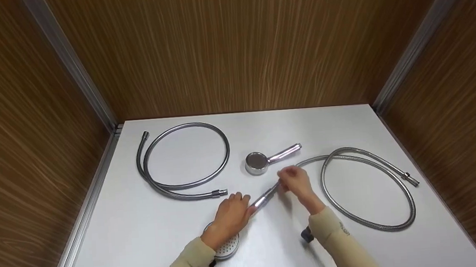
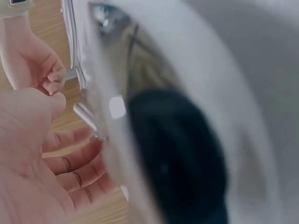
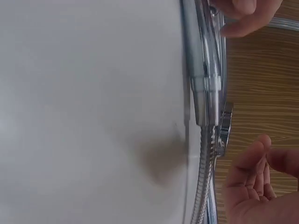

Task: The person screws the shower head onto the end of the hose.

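Observation:
A chrome shower head (image 1: 229,249) lies low on the table, its perforated face partly under my left wrist. My left hand (image 1: 230,214) is over its handle (image 1: 263,199), fingers loosely bent. The left wrist view shows a gap between thumb and fingers (image 2: 79,172). The handle's far end meets a flexible metal shower hose (image 3: 203,179), which runs right and loops on the table. My right hand (image 1: 296,183) hovers beside that joint. In the right wrist view its thumb and fingertips come together in loosely curled form, apart from the hose.
A second hand shower (image 1: 257,163) lies just beyond the hands. Another coiled shower hose (image 1: 227,144) is at left. The attached hose's free end (image 1: 411,178) points right. A small dark blue piece (image 1: 307,234) shows by the right sleeve. Wood-grain panels (image 1: 232,46) surround the white table.

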Motion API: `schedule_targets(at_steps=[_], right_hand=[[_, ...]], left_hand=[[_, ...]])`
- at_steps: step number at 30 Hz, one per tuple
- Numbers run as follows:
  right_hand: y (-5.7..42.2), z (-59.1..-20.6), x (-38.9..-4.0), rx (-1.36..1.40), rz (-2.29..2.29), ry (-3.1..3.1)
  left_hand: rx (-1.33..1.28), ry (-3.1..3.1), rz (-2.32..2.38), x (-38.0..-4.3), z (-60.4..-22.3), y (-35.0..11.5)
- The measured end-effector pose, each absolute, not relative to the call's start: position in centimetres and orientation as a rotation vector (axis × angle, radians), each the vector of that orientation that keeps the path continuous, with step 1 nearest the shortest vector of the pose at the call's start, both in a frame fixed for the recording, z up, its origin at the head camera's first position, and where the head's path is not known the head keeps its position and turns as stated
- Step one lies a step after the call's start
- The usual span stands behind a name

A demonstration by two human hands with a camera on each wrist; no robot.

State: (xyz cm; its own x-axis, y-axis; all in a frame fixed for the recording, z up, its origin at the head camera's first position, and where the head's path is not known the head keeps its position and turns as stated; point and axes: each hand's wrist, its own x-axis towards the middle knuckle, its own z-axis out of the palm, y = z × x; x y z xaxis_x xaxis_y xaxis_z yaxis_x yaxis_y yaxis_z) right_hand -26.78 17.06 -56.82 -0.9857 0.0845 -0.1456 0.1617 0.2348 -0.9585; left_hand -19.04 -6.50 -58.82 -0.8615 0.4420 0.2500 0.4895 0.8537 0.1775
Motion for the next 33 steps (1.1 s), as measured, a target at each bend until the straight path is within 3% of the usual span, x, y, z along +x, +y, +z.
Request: schedule_targets(at_steps=[18,33], right_hand=[[18.8,-55.5,-33.0,-0.234,-1.264,2.947],[18.4,-56.2,-34.7,-0.512,-0.718,3.068]], left_hand=[[-0.587,-2.731,-0.473,-20.8,-57.5,-10.3],[-0.660,-2.819,-0.441,-20.8,-57.9,-12.0]])
